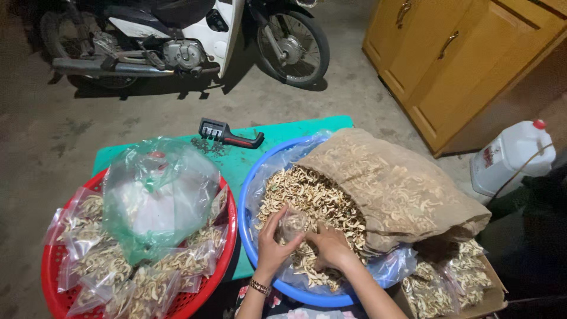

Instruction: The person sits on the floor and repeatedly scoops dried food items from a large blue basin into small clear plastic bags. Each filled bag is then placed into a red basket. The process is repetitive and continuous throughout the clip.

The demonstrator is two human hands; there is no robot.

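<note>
A motorbike [177,41] stands parked on the concrete floor [53,130] at the back. To its right sits a yellow wooden cabinet [466,65], and near its corner a white plastic jug [511,156] with a red cap. On the green mat [295,131] lies a black-handled tool [229,133]. At the left, a red basket [56,289] holds small filled bags beneath a big green-tinted plastic bag [156,198].

clear filled bags [106,260] in red basket [53,295].
</note>
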